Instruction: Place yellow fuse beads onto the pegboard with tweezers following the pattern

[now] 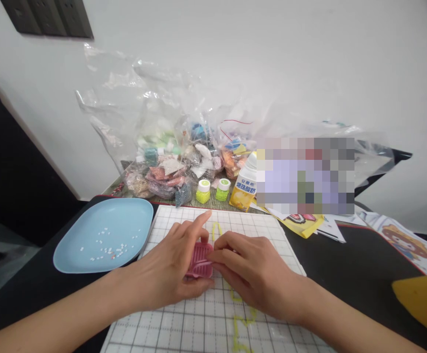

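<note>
A small pink ridged tray (pixel 200 251) sits low over the white gridded board (pixel 169 318). My left hand (pixel 178 257) holds it between thumb and fingers, with the index finger lifted away. From the right, my right hand (pixel 252 267) reaches in with its fingers pinched on a thin pink stick-like tool (pixel 201 264). The tool's tip lies over the tray's ridges; most of its length is hidden by my fingers. Lines of yellow-green beads (pixel 243 318) run along the board beside and below my right hand.
A light blue plate (pixel 88 220) with scattered white beads stands left. Behind the board are two bead jars (pixel 203 192), a yogurt carton (pixel 245 184) and plastic bags (pixel 169 171) of bead packets. Printed papers (pixel 408 240) and a yellow object (pixel 425 299) lie right.
</note>
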The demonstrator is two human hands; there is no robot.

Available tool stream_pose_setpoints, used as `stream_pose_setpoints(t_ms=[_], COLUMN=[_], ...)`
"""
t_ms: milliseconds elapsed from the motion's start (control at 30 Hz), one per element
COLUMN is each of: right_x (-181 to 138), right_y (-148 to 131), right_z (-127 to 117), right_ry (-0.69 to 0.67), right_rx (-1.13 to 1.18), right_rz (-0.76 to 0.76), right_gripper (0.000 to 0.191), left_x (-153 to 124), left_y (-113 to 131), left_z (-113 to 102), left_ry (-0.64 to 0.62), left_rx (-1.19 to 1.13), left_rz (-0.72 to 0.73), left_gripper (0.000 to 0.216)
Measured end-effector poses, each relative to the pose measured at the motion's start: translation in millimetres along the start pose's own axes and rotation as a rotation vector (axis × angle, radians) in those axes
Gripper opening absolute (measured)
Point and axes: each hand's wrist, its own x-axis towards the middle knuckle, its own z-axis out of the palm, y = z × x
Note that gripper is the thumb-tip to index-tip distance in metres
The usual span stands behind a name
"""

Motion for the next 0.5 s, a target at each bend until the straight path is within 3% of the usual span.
stream_pose_setpoints(t_ms=[267,500], right_x=[0,-5], right_y=[4,35], right_z=[-4,-4], right_ry=[0.055,0.22], right_rx=[0.036,0.092], right_rz=[0.025,0.172], right_gripper=[0.018,0.011], left_x=[2,1], left_y=[1,3], left_z=[-1,-2], left_ry=[-0.001,0.007], left_rx=[0.008,0.005], left_rz=[0.018,0.0], left_gripper=[0.11,0.109])
